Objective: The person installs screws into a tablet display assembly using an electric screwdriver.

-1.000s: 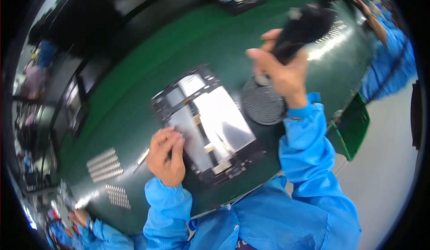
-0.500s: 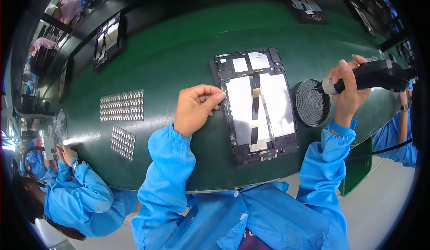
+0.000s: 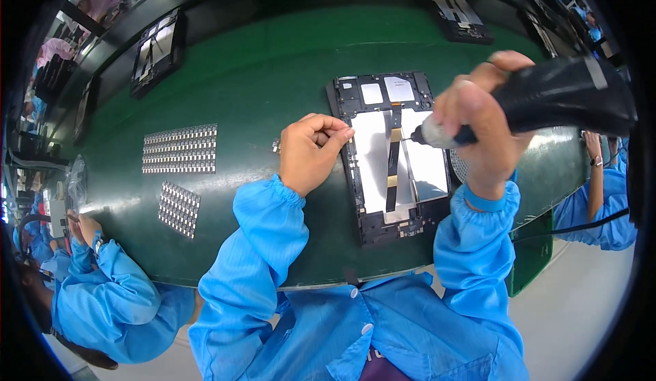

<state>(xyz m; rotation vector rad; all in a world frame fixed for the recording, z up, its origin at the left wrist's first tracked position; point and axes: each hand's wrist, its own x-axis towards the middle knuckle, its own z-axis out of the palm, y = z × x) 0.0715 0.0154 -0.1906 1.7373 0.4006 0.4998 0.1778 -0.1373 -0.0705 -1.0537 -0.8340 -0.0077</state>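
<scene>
In the head view, an opened flat device (image 3: 374, 155) is seen right of centre, its frame matt black and roughly rectangular, its inner panels smooth and silvery, crossed by a dark ribbon strip (image 3: 393, 169). Its long axis is run from top to bottom, the upper end tipped slightly left.

By the right hand (image 3: 484, 125), a black powered screwdriver (image 3: 560, 101) with a pale collar is grasped, its bit pointed left over the panels; whether contact is made cannot be told. By the left hand (image 3: 311, 150), thumb and forefinger are pinched together at the device's left edge; whether anything small is held cannot be told.

The glossy green tabletop (image 3: 273, 73) is curved by the lens. At left, 2 sheets of small metallic pieces (image 3: 179, 150) are laid. A ridged grey dish (image 3: 458, 167) is partly hidden behind the right hand. At lower left, a co-worker (image 3: 113, 299) in blue is seen; pale floor (image 3: 567, 313) is shown at lower right.
</scene>
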